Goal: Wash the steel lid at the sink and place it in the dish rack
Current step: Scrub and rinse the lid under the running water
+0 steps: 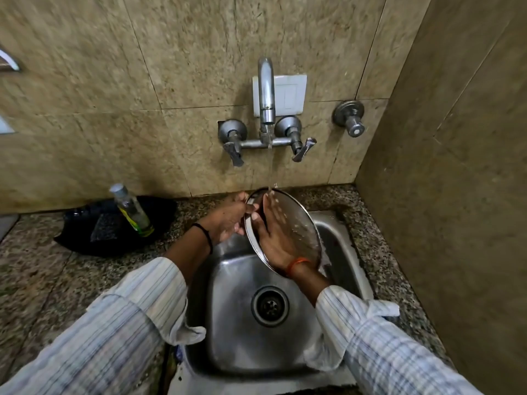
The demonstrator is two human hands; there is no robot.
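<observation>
We hold the steel lid [296, 223] tilted on edge above the sink [236, 309], under the stream from the wall tap [266, 92]; our left hand [228, 218] is closed on the lid's left rim, thumb over the edge; our right hand [273, 238] lies flat, fingers stretched out, against the wet inner face; water splashes off the lid near its top; on the counter [42, 266] to the left, a clear bottle [131, 209] stands in a black tray [114, 223].
</observation>
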